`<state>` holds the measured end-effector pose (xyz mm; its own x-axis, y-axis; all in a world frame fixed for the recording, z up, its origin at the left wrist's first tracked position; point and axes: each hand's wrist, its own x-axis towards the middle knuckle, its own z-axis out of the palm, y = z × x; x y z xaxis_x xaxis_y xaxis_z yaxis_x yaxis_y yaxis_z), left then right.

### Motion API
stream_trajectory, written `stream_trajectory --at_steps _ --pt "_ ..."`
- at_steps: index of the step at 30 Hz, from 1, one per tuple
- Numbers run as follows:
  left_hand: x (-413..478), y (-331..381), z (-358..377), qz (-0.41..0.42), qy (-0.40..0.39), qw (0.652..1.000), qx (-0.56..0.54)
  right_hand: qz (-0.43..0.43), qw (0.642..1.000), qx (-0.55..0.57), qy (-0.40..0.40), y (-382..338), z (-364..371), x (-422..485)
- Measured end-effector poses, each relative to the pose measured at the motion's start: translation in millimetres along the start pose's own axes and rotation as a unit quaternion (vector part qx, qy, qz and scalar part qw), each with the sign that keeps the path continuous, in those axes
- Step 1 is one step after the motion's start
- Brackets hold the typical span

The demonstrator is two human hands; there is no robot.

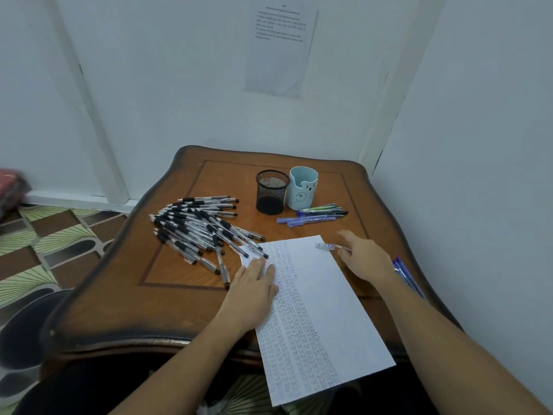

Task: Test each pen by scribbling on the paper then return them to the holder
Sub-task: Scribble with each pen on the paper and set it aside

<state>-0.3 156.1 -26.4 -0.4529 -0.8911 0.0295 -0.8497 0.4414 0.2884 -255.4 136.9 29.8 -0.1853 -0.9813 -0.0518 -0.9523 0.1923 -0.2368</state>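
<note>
Pen [330, 247]: clear barrel, blue inside, long axis roughly left-right, free end pointing left over the top right corner of the paper [314, 310]; I can't tell which end is the tip. Right hand [365, 260] pinches its right end, index finger straight out. Left hand [254, 290] lies flat on the paper's left edge, fingers straight. Mesh holder [271, 191] stands upright behind, just beside the blue cup [302, 188].

Wooden table [119, 295] with pens [197, 226], paper [323, 310], mesh holder [271, 191], bear cup [302, 188]
</note>
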Motion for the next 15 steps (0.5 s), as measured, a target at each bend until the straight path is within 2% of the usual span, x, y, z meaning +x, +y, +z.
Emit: stream_trajectory --at_steps 3,6,8,11,13,15 --pt "-2 -2 6 0.002 0.014 1.000 -0.005 0.007 0.992 0.121 0.031 4 -4 1" --pt "-4 -5 5 0.001 0.027 0.999 -0.036 0.010 0.958 0.285 0.012 1 -10 -4" --pt "-5 -4 4 0.000 0.019 0.999 -0.039 0.008 0.914 0.405 -0.010 -4 -11 -9" --pt "-5 -3 3 0.000 0.000 1.000 -0.015 0.025 0.814 0.579 -0.045 -15 -6 -18" --pt "-6 -3 2 0.000 -0.005 1.000 -0.011 0.046 0.748 0.659 -0.062 -22 0 -23" --pt "-6 -4 1 -0.001 -0.007 1.000 -0.016 0.049 0.704 0.706 -0.063 -26 8 -26"
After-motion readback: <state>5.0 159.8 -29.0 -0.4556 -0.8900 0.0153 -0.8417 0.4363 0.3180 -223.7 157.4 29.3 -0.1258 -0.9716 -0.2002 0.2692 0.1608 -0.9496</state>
